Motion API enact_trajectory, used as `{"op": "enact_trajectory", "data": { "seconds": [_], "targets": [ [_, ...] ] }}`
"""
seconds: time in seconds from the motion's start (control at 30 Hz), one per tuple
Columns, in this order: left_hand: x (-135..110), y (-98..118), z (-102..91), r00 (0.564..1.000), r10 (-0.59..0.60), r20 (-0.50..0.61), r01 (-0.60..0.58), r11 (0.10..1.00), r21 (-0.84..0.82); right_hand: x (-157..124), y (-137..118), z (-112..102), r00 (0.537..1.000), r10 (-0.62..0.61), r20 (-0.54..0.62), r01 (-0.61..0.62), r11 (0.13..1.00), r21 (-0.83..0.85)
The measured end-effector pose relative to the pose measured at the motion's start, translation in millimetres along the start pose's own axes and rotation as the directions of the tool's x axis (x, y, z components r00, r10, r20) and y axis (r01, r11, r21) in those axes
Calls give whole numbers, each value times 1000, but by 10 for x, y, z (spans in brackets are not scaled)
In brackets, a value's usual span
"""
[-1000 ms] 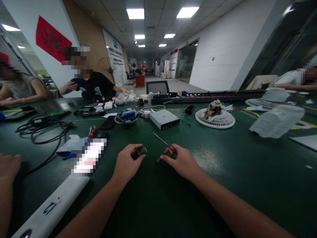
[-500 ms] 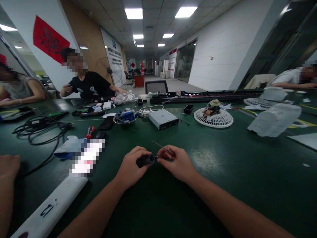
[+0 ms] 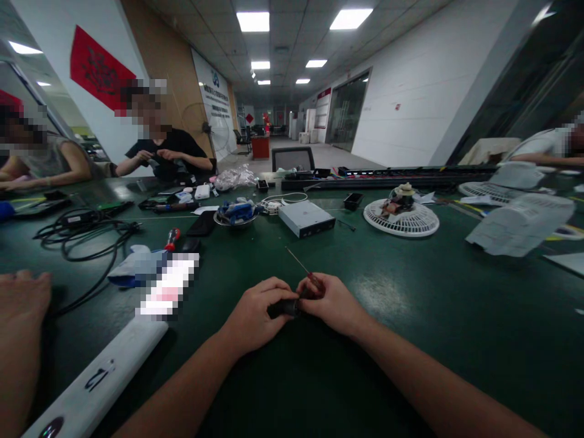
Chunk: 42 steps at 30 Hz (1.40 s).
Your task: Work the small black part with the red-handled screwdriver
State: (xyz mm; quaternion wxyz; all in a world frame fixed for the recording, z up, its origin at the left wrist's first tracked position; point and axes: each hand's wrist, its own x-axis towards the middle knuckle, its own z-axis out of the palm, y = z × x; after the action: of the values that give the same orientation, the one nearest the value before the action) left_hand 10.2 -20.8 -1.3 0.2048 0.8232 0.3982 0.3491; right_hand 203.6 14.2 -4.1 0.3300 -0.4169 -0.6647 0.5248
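My left hand [image 3: 255,310] is closed round a short black cylindrical part [image 3: 288,307], which lies roughly level with its end toward the right. Tucked in my right hand [image 3: 335,301] is a thin screwdriver [image 3: 314,280] with a reddish handle; its slim shaft points up and to the left, away from the black part. The thumb and fingers of that hand also meet at the cylinder's right end. Whether they pinch a small piece there is hidden.
Ahead on the green table [image 3: 237,255] sit an optical drive [image 3: 306,218], a bowl [image 3: 235,225] with blue items and a white fan grille [image 3: 401,219]. Cables [image 3: 91,225], a red-handled tool [image 3: 172,238] and a long white device [image 3: 104,371] lie left. Another person's hand [image 3: 25,298] rests at far left.
Both hands have come closer together, and the right fingers now cover the cylinder's open end. The view has shifted slightly left. Across the table, a person has brought both hands together.
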Motion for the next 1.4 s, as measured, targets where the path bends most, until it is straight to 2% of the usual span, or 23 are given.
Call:
{"op": "enact_trajectory", "data": {
  "seconds": [0.1,0.2,0.3,0.4,0.57,0.7,0.87,1.07,1.17,1.23,1.33,1.4],
  "targets": [
    [1,-6,2,1000,7,-7,-7,1000,-1,-22,-6,38,999,-42,-25,38,989,-140],
    [12,-18,-12,997,-28,-70,29,999,20,-58,-55,28,996,-75,-52,61,971,-230],
    [24,-52,-42,985,-91,-145,103,992,78,-99,-130,-72,980,-182,-75,146,928,-342],
    [27,-99,-87,962,-143,-234,175,976,127,-119,-181,-222,968,-249,-40,192,828,-527],
    [22,-140,-147,925,-177,-336,241,957,159,-106,-183,-381,951,-309,-11,238,755,-612],
    [27,-137,-124,940,-155,-304,209,966,152,-101,-165,-373,942,-331,56,293,728,-619],
    [15,-124,-80,965,-113,-235,150,977,148,-118,-171,-335,948,-317,41,266,714,-648],
    [-2,-115,-69,969,-104,-223,136,982,133,-126,-226,-294,964,-268,-4,219,796,-565],
    [-3,-115,-67,972,-97,-216,128,982,136,-122,-244,-282,963,-261,-64,172,784,-596],
    [-3,-116,-62,973,-103,-209,134,981,138,-128,-256,-283,969,-240,-56,154,767,-622],
    [-2,-117,-53,979,-101,-177,126,983,135,-141,-273,-289,981,-196,-7,154,790,-594],
    [-1,-118,-48,982,-93,-166,117,983,142,-140,-275,-295,982,-190,-25,139,799,-586]
  ]
}}
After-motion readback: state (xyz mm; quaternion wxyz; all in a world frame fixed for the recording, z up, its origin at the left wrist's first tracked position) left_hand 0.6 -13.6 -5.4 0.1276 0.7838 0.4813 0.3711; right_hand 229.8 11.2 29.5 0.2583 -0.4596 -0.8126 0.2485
